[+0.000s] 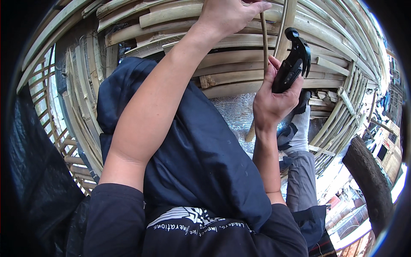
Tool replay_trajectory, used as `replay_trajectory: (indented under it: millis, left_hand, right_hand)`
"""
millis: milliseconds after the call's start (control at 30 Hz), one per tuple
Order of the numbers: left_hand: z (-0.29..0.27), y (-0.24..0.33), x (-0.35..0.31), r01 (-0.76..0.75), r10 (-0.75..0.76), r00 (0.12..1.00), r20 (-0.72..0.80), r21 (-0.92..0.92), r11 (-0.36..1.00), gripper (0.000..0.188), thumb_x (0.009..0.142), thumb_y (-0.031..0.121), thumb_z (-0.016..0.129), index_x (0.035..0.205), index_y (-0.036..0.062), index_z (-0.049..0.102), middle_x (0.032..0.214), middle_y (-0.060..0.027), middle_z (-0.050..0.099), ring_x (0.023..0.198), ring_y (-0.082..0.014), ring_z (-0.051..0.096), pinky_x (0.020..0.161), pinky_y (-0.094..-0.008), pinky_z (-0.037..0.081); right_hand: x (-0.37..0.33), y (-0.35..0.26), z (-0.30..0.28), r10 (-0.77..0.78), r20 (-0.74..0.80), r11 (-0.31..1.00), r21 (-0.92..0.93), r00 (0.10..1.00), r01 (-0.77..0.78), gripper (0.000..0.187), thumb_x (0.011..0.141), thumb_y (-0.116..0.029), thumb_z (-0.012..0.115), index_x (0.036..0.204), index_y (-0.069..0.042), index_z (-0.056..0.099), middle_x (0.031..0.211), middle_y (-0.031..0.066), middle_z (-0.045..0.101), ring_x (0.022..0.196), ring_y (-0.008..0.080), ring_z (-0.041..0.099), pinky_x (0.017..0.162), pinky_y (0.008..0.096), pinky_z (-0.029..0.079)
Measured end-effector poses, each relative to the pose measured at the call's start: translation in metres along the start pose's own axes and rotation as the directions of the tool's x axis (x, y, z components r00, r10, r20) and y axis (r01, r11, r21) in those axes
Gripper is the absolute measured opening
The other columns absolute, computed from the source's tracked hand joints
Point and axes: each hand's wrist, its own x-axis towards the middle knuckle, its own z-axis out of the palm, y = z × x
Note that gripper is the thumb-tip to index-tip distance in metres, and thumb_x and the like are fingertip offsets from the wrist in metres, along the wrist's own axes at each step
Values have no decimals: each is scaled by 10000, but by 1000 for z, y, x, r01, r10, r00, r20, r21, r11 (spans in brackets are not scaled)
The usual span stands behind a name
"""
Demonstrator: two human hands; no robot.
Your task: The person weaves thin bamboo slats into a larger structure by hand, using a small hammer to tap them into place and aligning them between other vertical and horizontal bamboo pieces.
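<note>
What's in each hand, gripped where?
Right hand holds a black hammer by the handle, just below the head. Left hand pinches a thin bamboo strip near its upper end.

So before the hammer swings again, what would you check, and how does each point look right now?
1. Right hand has a firm grip on the black hammer: ok.
2. Left hand steadies the thin bamboo strip: ok.
3. Nail in place: cannot tell, none visible.
4. Left fingers out of the hammer's path: cannot tell; they sit close above it.
5. Bamboo frame behind the strip to take a blow: ok.
</note>
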Motion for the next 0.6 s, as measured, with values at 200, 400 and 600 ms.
replay_trajectory:
  millis: [200,400,600]
  left_hand:
    - [1,-3,4,-14,15,1000,-15,80,997,131,881,72,743,982,0,784,872,-132,782,741,-178,747,670,-295,587]
    - [4,-11,4,-106,111,993,-35,107,989,135,859,51,739,976,0,781,874,-140,780,756,-213,756,696,-317,593]
    - [3,-11,2,-142,149,989,-13,221,965,155,854,64,735,987,0,780,915,-157,775,798,-255,756,751,-357,594]
  right_hand:
    - [-1,2,4,4,-40,998,69,999,-1,211,978,-62,671,1105,39,537,1050,174,762,962,215,757,858,323,583]
    - [0,5,5,-44,-31,999,3,999,44,203,972,-77,682,1090,17,547,1043,181,763,910,225,763,798,322,581]
    - [-3,4,5,37,44,991,-128,998,-32,190,959,-64,697,1077,52,604,1066,153,766,963,186,740,871,316,562]
